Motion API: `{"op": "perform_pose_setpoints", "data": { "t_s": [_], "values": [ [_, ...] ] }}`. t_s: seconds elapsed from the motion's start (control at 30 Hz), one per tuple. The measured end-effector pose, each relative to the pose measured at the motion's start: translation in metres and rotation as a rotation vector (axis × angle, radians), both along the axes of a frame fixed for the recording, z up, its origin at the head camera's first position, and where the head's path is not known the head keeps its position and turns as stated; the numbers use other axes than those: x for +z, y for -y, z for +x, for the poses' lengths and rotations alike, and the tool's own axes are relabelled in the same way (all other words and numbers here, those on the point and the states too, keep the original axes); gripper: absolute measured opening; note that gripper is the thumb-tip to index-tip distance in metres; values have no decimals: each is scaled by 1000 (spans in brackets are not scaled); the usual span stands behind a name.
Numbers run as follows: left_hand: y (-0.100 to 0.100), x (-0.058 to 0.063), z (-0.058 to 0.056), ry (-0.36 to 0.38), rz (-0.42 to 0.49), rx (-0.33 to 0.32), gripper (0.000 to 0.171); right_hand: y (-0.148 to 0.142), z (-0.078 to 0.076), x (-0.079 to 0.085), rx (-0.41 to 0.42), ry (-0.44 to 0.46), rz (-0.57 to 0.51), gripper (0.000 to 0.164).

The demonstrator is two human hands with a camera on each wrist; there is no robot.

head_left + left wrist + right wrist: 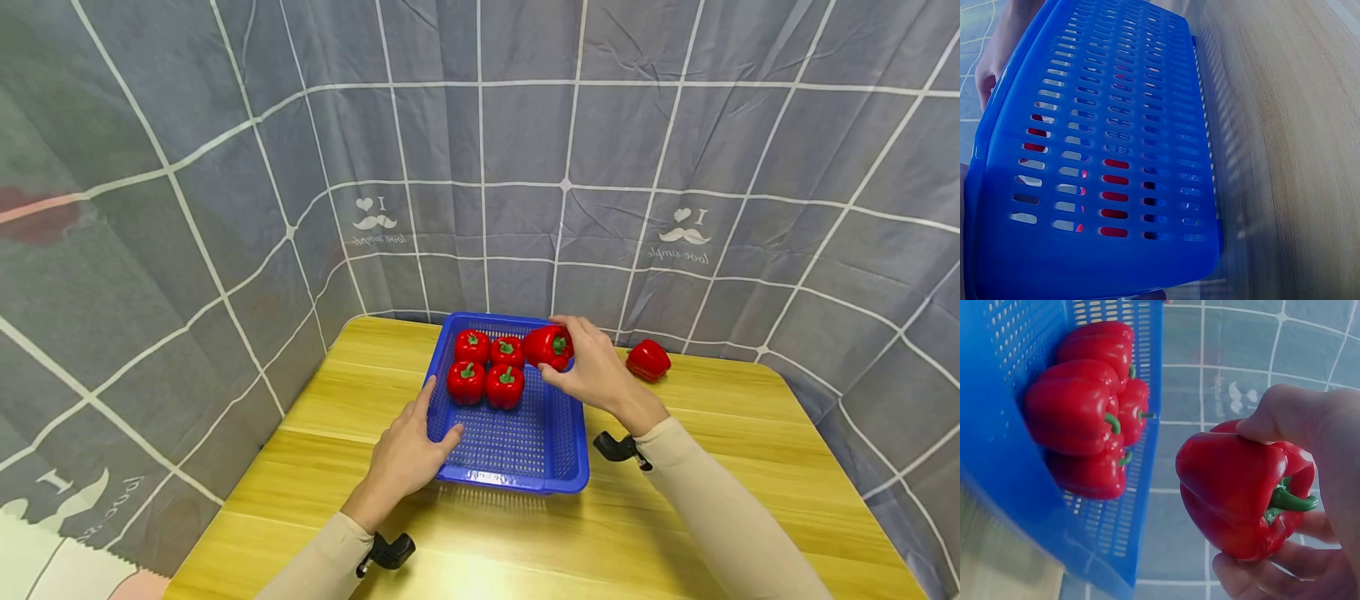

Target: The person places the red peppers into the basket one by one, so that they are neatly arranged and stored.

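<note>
My right hand (595, 364) grips a red bell pepper (547, 347) over the back right part of a blue plastic basket (512, 482). In the right wrist view the held bell pepper (1241, 494) has its green stem turned toward the palm, thumb on one side and fingers on the other. Several red bell peppers (467, 382) stand in the basket's back left, stems up. At the basket's left side is my left hand (408, 450), its fingers extended along the rim and the thumb over it. The left wrist view shows the slotted basket wall (1116, 125) close up.
Another red bell pepper (648, 360) lies on its side on the wooden table (720, 467), right of the basket near the back edge. A grey curtain (525, 142) with white grid lines hangs behind the table and along its left and right sides.
</note>
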State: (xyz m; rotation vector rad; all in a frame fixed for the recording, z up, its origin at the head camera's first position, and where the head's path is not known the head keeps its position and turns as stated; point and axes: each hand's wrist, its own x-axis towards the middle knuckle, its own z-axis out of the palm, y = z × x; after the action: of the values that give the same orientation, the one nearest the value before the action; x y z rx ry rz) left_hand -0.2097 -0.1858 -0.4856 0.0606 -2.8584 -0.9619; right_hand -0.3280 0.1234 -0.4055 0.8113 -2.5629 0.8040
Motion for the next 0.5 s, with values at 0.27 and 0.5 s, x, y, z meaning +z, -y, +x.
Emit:
{"op": "perform_pose_setpoints", "data": {
  "t_s": [0.27, 0.5],
  "values": [
    [0, 0, 0, -3, -4, 1, 100, 10, -1, 3, 8, 0, 17, 75],
    [0, -1, 0, -8, -4, -1, 100, 21, 2, 4, 46, 35, 15, 72]
  ]
}}
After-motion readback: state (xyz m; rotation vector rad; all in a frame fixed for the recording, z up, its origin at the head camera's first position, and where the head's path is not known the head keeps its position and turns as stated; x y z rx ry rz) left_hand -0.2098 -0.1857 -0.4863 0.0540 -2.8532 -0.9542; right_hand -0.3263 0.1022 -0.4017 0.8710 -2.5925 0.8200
